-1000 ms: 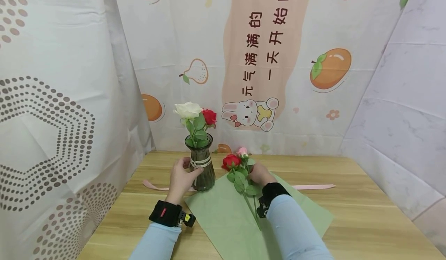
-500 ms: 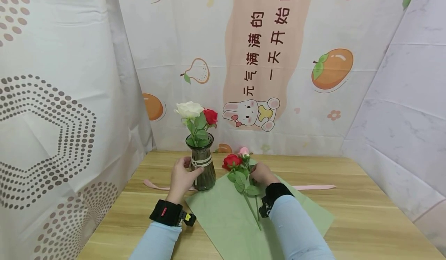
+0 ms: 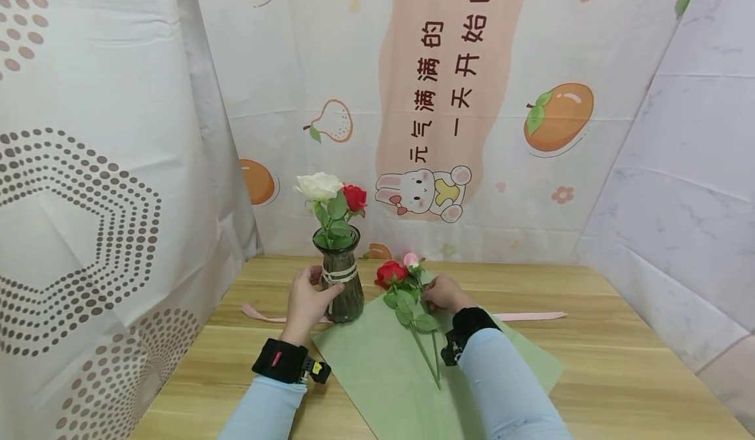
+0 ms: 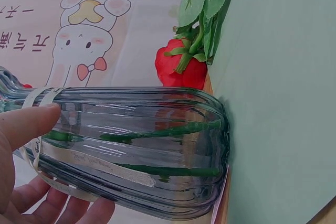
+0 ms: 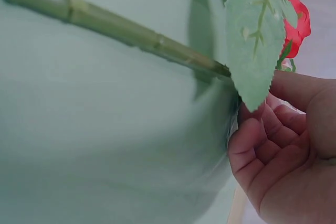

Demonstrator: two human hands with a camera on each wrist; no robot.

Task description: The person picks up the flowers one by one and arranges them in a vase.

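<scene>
In the head view my left hand [image 3: 309, 302] holds a dark ribbed glass vase [image 3: 347, 299] around its middle, thumb in front and fingers behind. The vase stands upright with a white rose [image 3: 319, 186] and a red rose [image 3: 355, 197] in it. To its right, a second red rose [image 3: 391, 273] and a pink rose [image 3: 411, 260] lie over green wrapping paper [image 3: 377, 361]. My right hand [image 3: 445, 293] pinches the pink rose's stem among the leaves. In the right wrist view its fingers are curled, and a leaf [image 5: 255, 45] hides the fingertips' contact.
A pink ribbon [image 3: 533, 316] runs across the table [image 3: 619, 361] under the paper, its ends showing on both sides. Pale cord [image 3: 341, 275] is wound around the vase. A printed curtain [image 3: 330, 66] hangs behind the table's back edge.
My right wrist has shifted slightly right. The pink rose's head has dipped a little, and its stem end has moved closer to the red rose's stem end. My left hand stays on the vase.
</scene>
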